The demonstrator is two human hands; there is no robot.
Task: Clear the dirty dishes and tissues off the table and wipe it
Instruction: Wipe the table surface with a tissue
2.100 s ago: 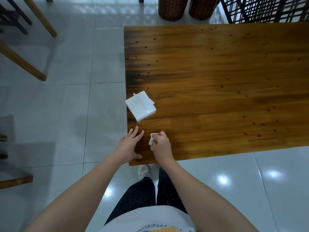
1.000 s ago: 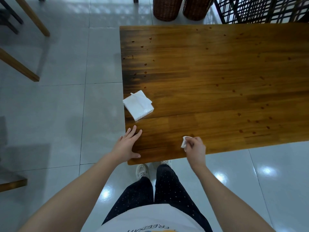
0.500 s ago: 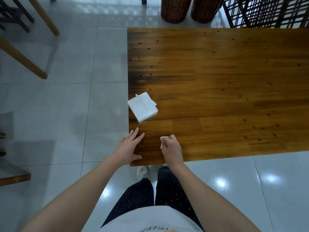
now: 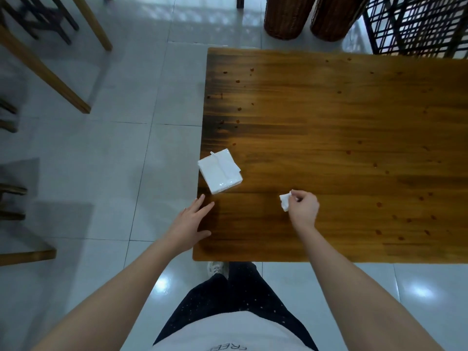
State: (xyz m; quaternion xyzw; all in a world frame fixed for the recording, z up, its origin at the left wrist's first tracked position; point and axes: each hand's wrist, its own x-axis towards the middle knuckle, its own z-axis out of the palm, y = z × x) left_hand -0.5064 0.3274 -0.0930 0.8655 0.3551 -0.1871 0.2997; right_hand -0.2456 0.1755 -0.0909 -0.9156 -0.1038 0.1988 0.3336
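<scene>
On the near part of the wooden table (image 4: 329,122), the right hand (image 4: 304,210) has its fingers curled and pinches a small crumpled white tissue (image 4: 285,200) between thumb and fingertips. The tissue sticks out on the hand's left side, low over the wood; whether it touches the surface can't be told. Left hand (image 4: 191,222) lies flat and palm down at the near left corner of the table, fingers straight and spread, partly over the left edge, holding nothing. Just beyond its fingertips a white tissue pack (image 4: 219,174) sits on the left edge, turned at an angle, one corner overhanging slightly. Small dark spots (image 4: 379,204) are scattered across the tabletop, mostly far left and near right. Pale glossy floor tiles (image 4: 101,148) surround the table. Past the far edge stand two wicker baskets (image 4: 287,16) and, to their right, a black metal rack (image 4: 417,24). Wooden chair legs (image 4: 48,59) show at far left.
</scene>
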